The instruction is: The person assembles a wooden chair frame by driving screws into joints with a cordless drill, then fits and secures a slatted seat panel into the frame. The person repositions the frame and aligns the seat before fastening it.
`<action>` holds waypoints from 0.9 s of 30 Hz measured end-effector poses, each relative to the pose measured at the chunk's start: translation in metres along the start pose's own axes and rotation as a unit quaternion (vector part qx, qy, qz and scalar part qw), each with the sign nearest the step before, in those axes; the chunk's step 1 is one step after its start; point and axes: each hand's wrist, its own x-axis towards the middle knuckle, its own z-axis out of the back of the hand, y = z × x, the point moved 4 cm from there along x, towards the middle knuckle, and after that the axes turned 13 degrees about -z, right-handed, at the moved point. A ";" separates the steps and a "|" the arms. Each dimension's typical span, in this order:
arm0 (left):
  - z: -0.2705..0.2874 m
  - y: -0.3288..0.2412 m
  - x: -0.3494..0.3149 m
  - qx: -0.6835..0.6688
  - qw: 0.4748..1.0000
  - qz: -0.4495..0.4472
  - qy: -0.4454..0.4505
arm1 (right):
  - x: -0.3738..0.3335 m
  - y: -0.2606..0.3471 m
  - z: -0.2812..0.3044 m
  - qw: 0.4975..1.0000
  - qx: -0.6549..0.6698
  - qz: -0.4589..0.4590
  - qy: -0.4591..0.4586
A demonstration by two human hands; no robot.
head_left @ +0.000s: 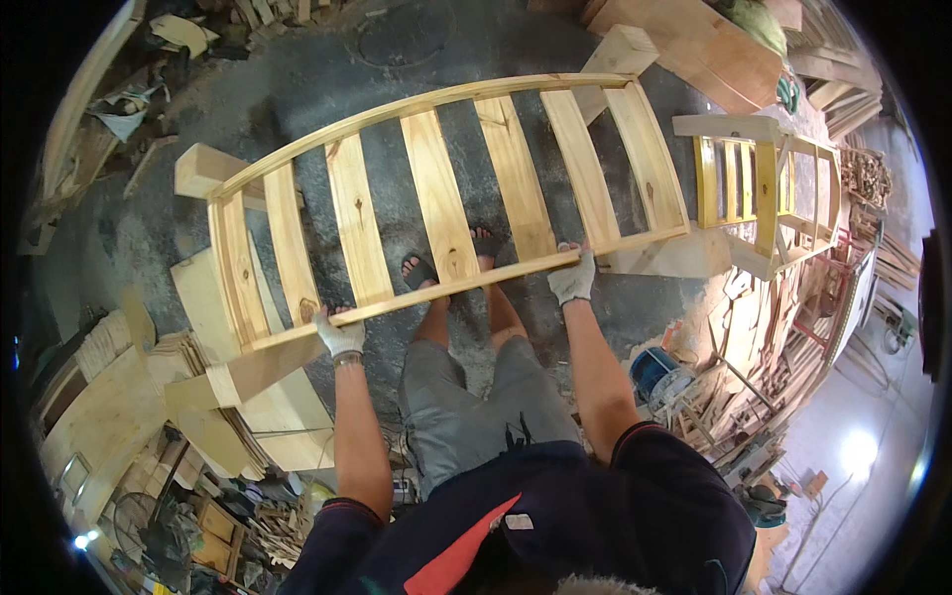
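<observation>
A long slatted wooden frame (428, 196) of pale wood lies across the view in front of me, with several wide slats between two long rails. My left hand (340, 333), in a white glove with bare fingertips, is closed round the near rail toward its left end. Farther right, my right hand (572, 275), gloved the same way, grips that same rail. Thick wooden beams (659, 254) stick out past the frame at both ends, below it. The undersides of both hands' grips are hidden.
Another wooden frame with yellow parts (766, 188) stands at the right. A blue drum-shaped thing (658, 375) sits near my right forearm among scattered wood offcuts. Stacked boards (213, 397) lie at the left. A large wood panel (694, 50) is at the far right.
</observation>
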 end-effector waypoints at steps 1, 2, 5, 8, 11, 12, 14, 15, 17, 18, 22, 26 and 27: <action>-0.027 -0.012 0.004 -0.005 1.000 -0.019 0.018 | 0.006 -0.002 -0.033 1.000 -0.014 0.000 0.027; -0.051 -0.021 0.004 -0.008 0.998 -0.022 0.064 | 0.006 0.001 -0.058 1.000 -0.019 0.013 0.012; -0.085 -0.055 0.003 0.052 0.994 -0.047 0.078 | -0.008 0.011 -0.104 0.998 -0.049 0.013 -0.026; -0.087 -0.078 -0.015 0.031 0.991 -0.039 0.123 | -0.039 0.022 -0.110 0.996 -0.068 -0.023 -0.051; -0.064 -0.086 -0.040 0.030 0.991 0.000 0.130 | -0.072 0.026 -0.100 0.997 -0.058 -0.058 0.010; -0.052 -0.085 -0.047 0.044 0.993 0.009 0.111 | -0.081 0.026 -0.088 0.996 -0.053 -0.062 -0.027; -0.018 -0.082 -0.060 0.077 0.993 0.013 0.088 | -0.098 0.024 -0.059 0.994 -0.048 -0.071 -0.065; -0.005 -0.077 -0.062 0.087 0.994 0.023 0.070 | -0.102 0.024 -0.043 0.991 -0.045 -0.061 -0.108; 0.025 -0.067 -0.062 0.106 0.992 0.042 0.048 | -0.109 0.019 -0.009 0.988 -0.061 -0.066 -0.127; 0.036 -0.063 -0.058 0.127 0.990 0.020 0.064 | -0.109 0.018 0.007 0.984 -0.061 -0.061 -0.155; 0.083 -0.046 -0.046 0.174 0.984 0.028 0.028 | -0.105 0.009 0.067 0.971 -0.055 -0.116 -0.203; 0.114 -0.033 -0.047 0.165 0.985 0.044 -0.011 | -0.101 0.002 0.110 0.966 -0.078 -0.110 -0.223; 0.125 -0.032 -0.050 0.170 0.983 0.056 -0.036 | -0.102 -0.001 0.119 0.965 -0.081 -0.114 -0.222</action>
